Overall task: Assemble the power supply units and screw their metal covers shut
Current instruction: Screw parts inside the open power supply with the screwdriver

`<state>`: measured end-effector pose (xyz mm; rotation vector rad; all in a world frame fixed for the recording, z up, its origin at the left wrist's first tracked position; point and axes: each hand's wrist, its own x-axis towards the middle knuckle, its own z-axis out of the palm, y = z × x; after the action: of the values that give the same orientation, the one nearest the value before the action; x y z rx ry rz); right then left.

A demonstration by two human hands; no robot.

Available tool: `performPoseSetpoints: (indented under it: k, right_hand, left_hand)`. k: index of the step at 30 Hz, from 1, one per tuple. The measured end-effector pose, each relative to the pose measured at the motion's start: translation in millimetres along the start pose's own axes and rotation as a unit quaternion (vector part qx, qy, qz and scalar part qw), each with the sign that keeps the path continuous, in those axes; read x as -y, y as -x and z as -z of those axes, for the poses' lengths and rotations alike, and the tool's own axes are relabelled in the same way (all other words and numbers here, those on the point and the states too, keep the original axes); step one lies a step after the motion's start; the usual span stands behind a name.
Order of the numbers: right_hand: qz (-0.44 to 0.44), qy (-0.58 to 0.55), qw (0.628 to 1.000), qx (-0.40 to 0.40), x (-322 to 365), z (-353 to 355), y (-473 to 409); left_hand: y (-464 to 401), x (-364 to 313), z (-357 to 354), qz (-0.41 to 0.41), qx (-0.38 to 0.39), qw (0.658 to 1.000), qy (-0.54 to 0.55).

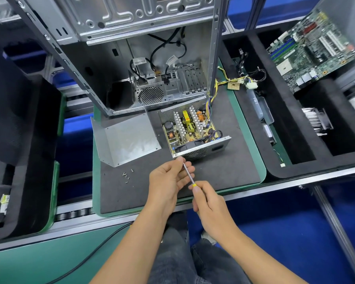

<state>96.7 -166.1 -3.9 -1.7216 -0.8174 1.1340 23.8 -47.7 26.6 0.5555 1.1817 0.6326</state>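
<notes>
An open power supply unit (193,130) sits on the dark mat, its circuit board and heat sinks exposed. Its bent metal cover (125,138) lies just left of it, inner side up. Several loose screws (127,175) lie on the mat in front of the cover. My right hand (209,203) grips the yellow handle of a screwdriver (190,177). My left hand (170,179) pinches the steel shaft near its tip, close to the unit's front left corner.
An empty metal PC case (131,64) stands behind the unit, with yellow wires (215,89) running to it. Black foam trays flank the mat; the right tray (307,160) holds cables, a motherboard (312,50) and a heat sink (316,121).
</notes>
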Motion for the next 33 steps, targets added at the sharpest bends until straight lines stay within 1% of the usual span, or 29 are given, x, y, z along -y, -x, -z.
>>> performPoseSetpoints:
  k: [5, 6, 7, 8, 9, 10, 11, 12, 13, 14, 15, 16, 17, 20, 23, 27, 28, 30, 31, 33]
  right_hand:
    - [-0.033, -0.044, 0.998, -0.013, 7, -7, 3]
    - [-0.041, -0.064, 0.997, -0.016, 9, -8, 4]
    - [-0.048, -0.086, 0.995, -0.017, 11, -9, 4]
    - [-0.057, -0.107, 0.992, -0.020, 13, -10, 5]
    - [-0.068, -0.124, 0.990, -0.022, 14, -11, 5]
    - [-0.073, -0.134, 0.988, -0.026, 15, -12, 6]
    - [-0.076, -0.140, 0.987, -0.031, 17, -13, 6]
    - [-0.075, -0.146, 0.986, -0.036, 18, -14, 7]
    - [-0.074, -0.155, 0.984, -0.043, 19, -16, 9]
    - [-0.073, -0.169, 0.982, -0.050, 21, -17, 10]
    - [-0.078, -0.185, 0.978, -0.059, 23, -18, 12]
    - [-0.088, -0.201, 0.973, -0.067, 25, -19, 13]
    - [-0.102, -0.214, 0.968, -0.078, 28, -20, 14]
    - [-0.142, -0.232, 0.957, -0.097, 34, -18, 13]
    - [-0.161, -0.278, 0.943, -0.084, 41, -18, 11]
    - [-0.148, -0.249, 0.953, -0.084, 37, -23, 14]
    - [-0.142, -0.256, 0.952, -0.092, 36, -25, 15]
    - [-0.140, -0.256, 0.951, -0.104, 33, -28, 18]
    - [-0.146, -0.244, 0.953, -0.102, 34, -29, 19]
    - [-0.165, -0.228, 0.956, -0.083, 34, -30, 18]
  left_hand:
    - [0, -1, 2, 0.002, -0.011, 1.000, -0.007]
    - [0, -1, 3, -0.011, -0.018, 0.999, -0.025]
    - [0, -1, 5, -0.041, -0.032, 0.997, -0.064]
    - [0, -1, 8, -0.090, -0.055, 0.987, -0.124]
    - [-1, -1, 12, -0.158, -0.087, 0.965, -0.191]
    - [-1, -4, 16, -0.238, -0.115, 0.932, -0.246]
    - [-1, -8, 20, -0.316, -0.124, 0.895, -0.290]
    - [-3, -12, 24, -0.378, -0.107, 0.857, -0.335]
    - [-8, -16, 27, -0.414, -0.065, 0.823, -0.383]
    - [-13, -20, 29, -0.423, -0.011, 0.797, -0.430]
    - [-17, -24, 30, -0.413, 0.039, 0.780, -0.468]
    - [-21, -27, 31, -0.395, 0.072, 0.771, -0.494]
    - [-24, -30, 32, -0.381, 0.090, 0.768, -0.506]
    - [-32, -38, 35, -0.353, 0.110, 0.773, -0.516]
    - [-34, -46, 37, -0.340, 0.119, 0.755, -0.549]
    - [-36, -53, 36, -0.337, 0.136, 0.733, -0.575]
    - [-36, -53, 36, -0.335, 0.140, 0.732, -0.576]
    - [-34, -52, 36, -0.330, 0.144, 0.745, -0.561]
    - [-34, -51, 36, -0.333, 0.142, 0.750, -0.554]
    - [-34, -49, 35, -0.344, 0.133, 0.746, -0.554]
